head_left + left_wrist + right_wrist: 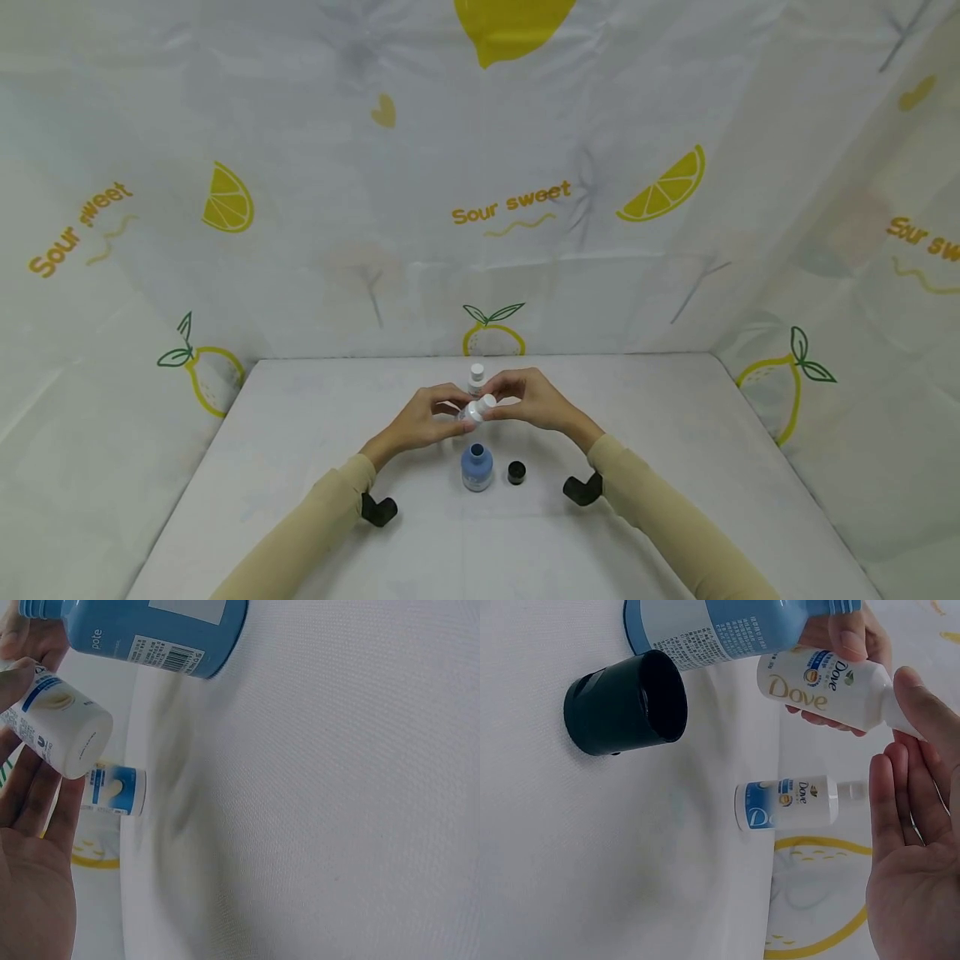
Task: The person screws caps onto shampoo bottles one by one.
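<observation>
Both hands hold one small white Dove bottle (pixel 821 686) above the table, tilted with its cap to the right in the head view. The left hand (pixel 427 419) grips its body between thumb and fingers. At the other end, the right hand (pixel 536 400) pinches the white cap (pixel 487 402) with thumb and fingertips. A blue bottle (pixel 477 469) without a cap stands upright nearer the person, its neck uncovered. Beside it on the right sits a black cap (pixel 517 472). Behind the hands a second Dove bottle (pixel 787 802), white and blue with a white cap, stands upright.
The white-covered table (pixel 300 467) meets a cloth backdrop (pixel 360 200) printed with lemons at its back edge, with more cloth on both sides. A black strap-like piece projects from each sleeve near the wrist.
</observation>
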`<state>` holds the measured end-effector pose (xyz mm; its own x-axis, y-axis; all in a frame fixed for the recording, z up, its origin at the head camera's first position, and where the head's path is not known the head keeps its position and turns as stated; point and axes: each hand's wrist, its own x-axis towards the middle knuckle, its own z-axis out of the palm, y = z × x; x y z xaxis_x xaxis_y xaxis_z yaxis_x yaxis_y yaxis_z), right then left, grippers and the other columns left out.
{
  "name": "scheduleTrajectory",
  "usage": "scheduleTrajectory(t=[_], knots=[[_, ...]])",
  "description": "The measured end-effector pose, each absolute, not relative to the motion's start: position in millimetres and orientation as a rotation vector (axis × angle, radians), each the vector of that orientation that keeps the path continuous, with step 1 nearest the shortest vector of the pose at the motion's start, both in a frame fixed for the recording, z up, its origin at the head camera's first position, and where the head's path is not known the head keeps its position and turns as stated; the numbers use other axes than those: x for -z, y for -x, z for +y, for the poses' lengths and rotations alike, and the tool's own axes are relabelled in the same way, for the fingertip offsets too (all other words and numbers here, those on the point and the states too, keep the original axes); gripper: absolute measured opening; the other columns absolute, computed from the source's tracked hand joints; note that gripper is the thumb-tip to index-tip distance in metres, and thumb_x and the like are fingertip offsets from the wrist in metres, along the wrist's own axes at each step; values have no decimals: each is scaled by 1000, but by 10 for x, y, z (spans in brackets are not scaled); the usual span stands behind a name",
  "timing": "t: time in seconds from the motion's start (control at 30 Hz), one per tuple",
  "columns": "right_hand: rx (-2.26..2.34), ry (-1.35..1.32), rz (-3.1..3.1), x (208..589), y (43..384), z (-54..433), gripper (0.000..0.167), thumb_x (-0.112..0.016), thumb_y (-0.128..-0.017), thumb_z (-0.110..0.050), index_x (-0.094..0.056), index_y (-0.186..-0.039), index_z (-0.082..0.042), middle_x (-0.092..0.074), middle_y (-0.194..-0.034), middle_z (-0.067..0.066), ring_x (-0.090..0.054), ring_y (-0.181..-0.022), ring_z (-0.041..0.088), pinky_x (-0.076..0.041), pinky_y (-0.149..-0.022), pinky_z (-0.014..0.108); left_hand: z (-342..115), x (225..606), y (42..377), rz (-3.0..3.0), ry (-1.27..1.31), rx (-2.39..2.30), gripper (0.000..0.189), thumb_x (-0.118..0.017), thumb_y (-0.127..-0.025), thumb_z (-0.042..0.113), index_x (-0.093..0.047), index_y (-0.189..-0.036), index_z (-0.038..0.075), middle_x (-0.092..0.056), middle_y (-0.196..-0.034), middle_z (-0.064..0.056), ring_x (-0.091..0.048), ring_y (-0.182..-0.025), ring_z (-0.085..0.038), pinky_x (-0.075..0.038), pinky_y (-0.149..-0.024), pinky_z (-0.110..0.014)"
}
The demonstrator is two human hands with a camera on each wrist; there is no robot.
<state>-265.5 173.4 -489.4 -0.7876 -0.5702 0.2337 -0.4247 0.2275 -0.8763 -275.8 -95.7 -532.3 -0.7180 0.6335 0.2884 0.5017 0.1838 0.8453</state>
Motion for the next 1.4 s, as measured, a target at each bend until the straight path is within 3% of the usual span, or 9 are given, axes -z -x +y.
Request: scheduleTrajectory(t=[0.23, 0.67, 1.4], knots=[[1597, 882, 2392, 4889, 2654, 1716, 28, -90, -87, -5, -77, -112, -4, -78, -110, 13, -72, -101, 8, -64, -99, 37, -936, 5322, 2772, 2318, -1109, -1566, 32, -85, -95, 13, -78, -125, 9, -76, -120, -10, -71, -110, -10, -65, -96, -30], [1585, 858, 2455, 4877, 2622, 1685, 26, -93, -85, -8, -72, -100, -7, -73, -100, 5, -69, -94, 10, -63, -96, 54, -928, 5303, 2754, 2297, -1104, -1575, 32, -85, -95, 12, -78, -126, 7, -75, -119, -11, -71, -109, -8, -64, -96, -30], [1538, 802, 2546, 4869, 2582, 1649, 32, -95, -83, -12, -67, -96, -9, -68, -94, 1, -65, -91, 10, -62, -94, 52, -897, 5298, 2745, 2316, -1128, -1574, 33, -85, -95, 14, -77, -126, 7, -76, -120, -12, -70, -108, -8, -64, -96, -28]])
